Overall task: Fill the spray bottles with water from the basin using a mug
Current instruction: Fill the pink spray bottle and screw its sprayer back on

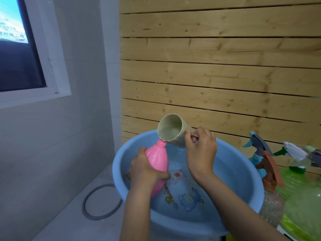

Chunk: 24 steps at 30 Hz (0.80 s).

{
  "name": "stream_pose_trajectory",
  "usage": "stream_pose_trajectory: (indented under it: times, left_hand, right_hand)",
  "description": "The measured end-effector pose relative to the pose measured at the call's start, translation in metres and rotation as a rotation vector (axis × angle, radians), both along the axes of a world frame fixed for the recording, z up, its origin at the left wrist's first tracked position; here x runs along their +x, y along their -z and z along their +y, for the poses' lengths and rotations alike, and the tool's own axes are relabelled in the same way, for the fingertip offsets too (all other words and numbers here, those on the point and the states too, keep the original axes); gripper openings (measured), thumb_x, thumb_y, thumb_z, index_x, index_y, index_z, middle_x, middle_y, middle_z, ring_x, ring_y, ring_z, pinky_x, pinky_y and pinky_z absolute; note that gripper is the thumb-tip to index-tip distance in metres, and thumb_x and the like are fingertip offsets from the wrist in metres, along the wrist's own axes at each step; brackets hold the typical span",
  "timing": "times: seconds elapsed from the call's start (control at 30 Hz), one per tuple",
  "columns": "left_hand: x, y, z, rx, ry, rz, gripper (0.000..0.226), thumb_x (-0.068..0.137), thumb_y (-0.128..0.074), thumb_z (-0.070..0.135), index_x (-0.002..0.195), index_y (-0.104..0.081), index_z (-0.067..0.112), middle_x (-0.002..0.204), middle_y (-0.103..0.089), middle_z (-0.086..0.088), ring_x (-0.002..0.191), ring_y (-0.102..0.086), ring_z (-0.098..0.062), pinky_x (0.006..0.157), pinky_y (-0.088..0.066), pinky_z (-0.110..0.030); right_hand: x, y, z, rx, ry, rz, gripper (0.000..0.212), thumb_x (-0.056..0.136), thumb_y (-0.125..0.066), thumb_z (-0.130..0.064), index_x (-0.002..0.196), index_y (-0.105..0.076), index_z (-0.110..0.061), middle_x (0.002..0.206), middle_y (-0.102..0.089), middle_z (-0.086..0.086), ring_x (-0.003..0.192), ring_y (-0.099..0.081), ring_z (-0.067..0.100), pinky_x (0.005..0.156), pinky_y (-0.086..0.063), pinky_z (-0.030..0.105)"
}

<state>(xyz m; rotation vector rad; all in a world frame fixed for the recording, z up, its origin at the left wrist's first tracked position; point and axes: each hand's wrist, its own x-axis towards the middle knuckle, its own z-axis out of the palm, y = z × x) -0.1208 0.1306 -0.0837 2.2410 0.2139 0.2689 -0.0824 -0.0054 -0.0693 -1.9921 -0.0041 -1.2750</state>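
Note:
My left hand [145, 171] grips a pink spray bottle [157, 157] without its cap, tilted over the blue basin [243, 171]. My right hand [199, 150] holds the beige mug [172, 130] by its handle. The mug is tipped to the left, its rim touching the bottle's open neck. Water lies in the basin, with cartoon prints showing on its bottom.
Right of the basin stand other spray bottles: a clear one with a brown trigger [270, 193], a green one [302, 202] with a white trigger, and a blue trigger head [257, 141] behind. A grey ring [100, 202] lies on the white ledge at left. Wooden slats rise behind.

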Motion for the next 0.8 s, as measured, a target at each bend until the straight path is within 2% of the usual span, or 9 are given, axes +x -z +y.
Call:
stream_pose_trajectory:
  times: [0.2,0.8]
  left_hand:
    - [0.0009,-0.0006,0.0001,0.021,-0.008,0.008,0.09,0.048,-0.089,0.031,0.122,-0.039,0.022,0.115,-0.05,-0.003,0.106,-0.051,-0.027,0.086,-0.048,-0.041]
    - [0.0013,-0.0009,0.0007,0.011,-0.011,0.028,0.088,0.047,-0.09,0.03,0.119,-0.039,0.022,0.114,-0.05,-0.002,0.105,-0.051,-0.027,0.085,-0.048,-0.042]
  right_hand:
    - [-0.0011,-0.001,0.0011,-0.004,-0.01,-0.014,0.031,0.087,-0.065,-0.014,0.068,-0.04,-0.017,0.071,-0.056,0.009,0.073,-0.039,0.019,0.06,-0.015,0.024]
    - [-0.0033,-0.002,0.0014,-0.034,-0.003,-0.054,0.034,0.086,-0.067,-0.013,0.068,-0.038,-0.019,0.069,-0.052,0.005,0.073,-0.038,0.018,0.061,-0.017,0.02]
